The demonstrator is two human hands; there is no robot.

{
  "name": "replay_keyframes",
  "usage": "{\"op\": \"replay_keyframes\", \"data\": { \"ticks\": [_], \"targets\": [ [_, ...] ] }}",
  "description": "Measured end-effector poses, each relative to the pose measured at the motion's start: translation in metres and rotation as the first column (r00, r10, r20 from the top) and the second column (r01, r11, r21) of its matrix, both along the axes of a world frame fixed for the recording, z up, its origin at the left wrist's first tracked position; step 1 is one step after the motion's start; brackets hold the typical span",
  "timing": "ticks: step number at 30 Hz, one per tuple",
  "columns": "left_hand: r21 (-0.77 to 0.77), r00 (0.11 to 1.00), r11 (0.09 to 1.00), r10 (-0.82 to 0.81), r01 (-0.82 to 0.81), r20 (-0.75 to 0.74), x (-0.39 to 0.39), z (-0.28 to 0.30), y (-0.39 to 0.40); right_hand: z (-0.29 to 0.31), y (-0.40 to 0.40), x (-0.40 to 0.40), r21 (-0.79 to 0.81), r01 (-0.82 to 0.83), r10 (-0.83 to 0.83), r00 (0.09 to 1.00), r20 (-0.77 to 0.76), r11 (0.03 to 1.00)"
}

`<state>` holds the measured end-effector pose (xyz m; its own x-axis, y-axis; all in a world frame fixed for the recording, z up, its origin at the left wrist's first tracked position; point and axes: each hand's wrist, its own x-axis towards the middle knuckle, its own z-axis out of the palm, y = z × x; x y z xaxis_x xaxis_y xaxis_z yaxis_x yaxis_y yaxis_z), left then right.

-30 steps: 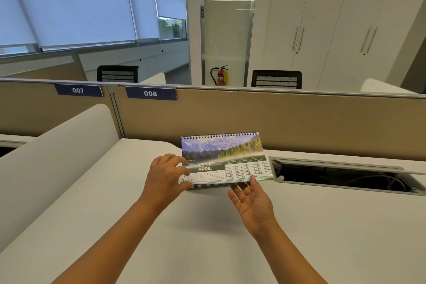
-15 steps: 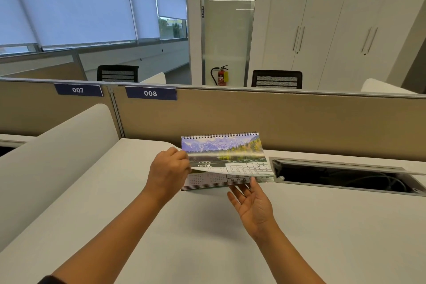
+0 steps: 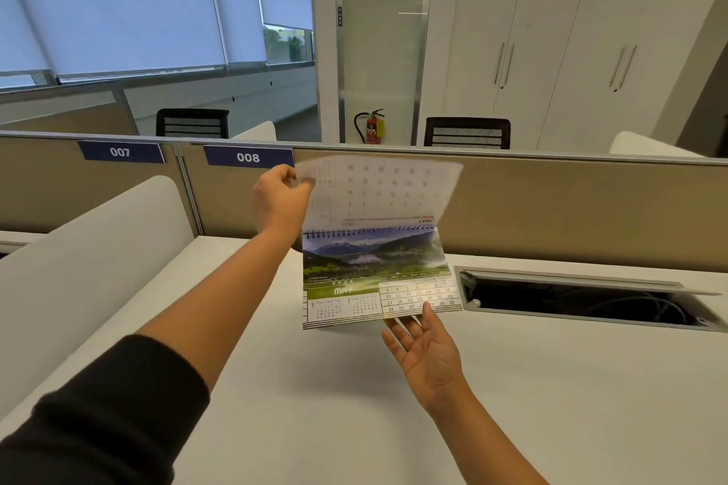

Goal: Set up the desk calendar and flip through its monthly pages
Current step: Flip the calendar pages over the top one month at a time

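Observation:
A spiral-bound desk calendar (image 3: 374,276) stands on the white desk (image 3: 354,406) and shows the MAY page with a green valley picture. My left hand (image 3: 281,199) pinches the left corner of the lifted April page (image 3: 378,189), which stands up above the spiral, its pale back side facing me. My right hand (image 3: 427,350) is palm-up with fingers spread, its fingertips touching the calendar's lower right edge.
A beige partition (image 3: 551,205) with labels 007 and 008 runs behind the calendar. An open cable tray (image 3: 583,301) is sunk into the desk at the right. A white curved divider (image 3: 90,260) rises at the left.
My left hand has raised the April page from the calendar's front up over the spiral, uncovering the MAY page. My right hand has stayed at the lower right edge.

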<state>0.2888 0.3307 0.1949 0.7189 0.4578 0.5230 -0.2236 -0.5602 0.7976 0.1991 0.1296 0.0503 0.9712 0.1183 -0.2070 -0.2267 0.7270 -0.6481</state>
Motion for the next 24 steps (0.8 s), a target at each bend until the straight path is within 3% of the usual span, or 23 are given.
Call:
{"op": "replay_keyframes", "data": {
  "ticks": [4,7,10,13,15,17,20,24],
  "targets": [
    [-0.154,0.998,0.988,0.01,-0.02,-0.067,0.021,0.004,0.003,-0.002,-0.002,0.002,0.017,-0.002,0.002,1.0,-0.003,1.0],
    [-0.413,0.981,0.902,-0.176,0.126,-0.085,0.025,0.004,-0.005,-0.004,-0.004,0.002,0.014,-0.004,0.004,1.0,0.003,1.0],
    [-0.447,0.956,0.875,-0.265,0.185,-0.124,0.017,-0.005,-0.01,-0.004,-0.005,0.002,0.016,0.0,0.0,1.0,0.003,1.0],
    [-0.26,0.951,0.94,-0.268,0.222,-0.156,0.001,-0.022,-0.012,-0.003,-0.005,0.003,0.021,0.01,-0.01,1.0,-0.007,1.0],
    [-0.029,0.95,0.969,-0.247,0.246,-0.191,-0.014,-0.036,-0.012,-0.002,-0.005,0.003,0.031,0.023,-0.023,1.0,-0.014,0.999],
    [0.266,0.953,0.923,-0.232,0.279,-0.194,-0.032,-0.051,-0.009,-0.001,-0.004,0.003,0.044,0.032,-0.032,0.999,-0.02,0.999],
    [0.693,0.948,0.649,-0.254,0.313,-0.19,-0.059,-0.071,-0.003,0.0,-0.003,0.003,0.057,0.037,-0.036,0.999,-0.022,0.998],
    [0.881,0.941,0.354,-0.239,0.314,-0.239,-0.08,-0.094,0.008,-0.001,-0.002,0.002,0.048,0.039,-0.038,0.999,-0.013,0.998]
  ]
}}
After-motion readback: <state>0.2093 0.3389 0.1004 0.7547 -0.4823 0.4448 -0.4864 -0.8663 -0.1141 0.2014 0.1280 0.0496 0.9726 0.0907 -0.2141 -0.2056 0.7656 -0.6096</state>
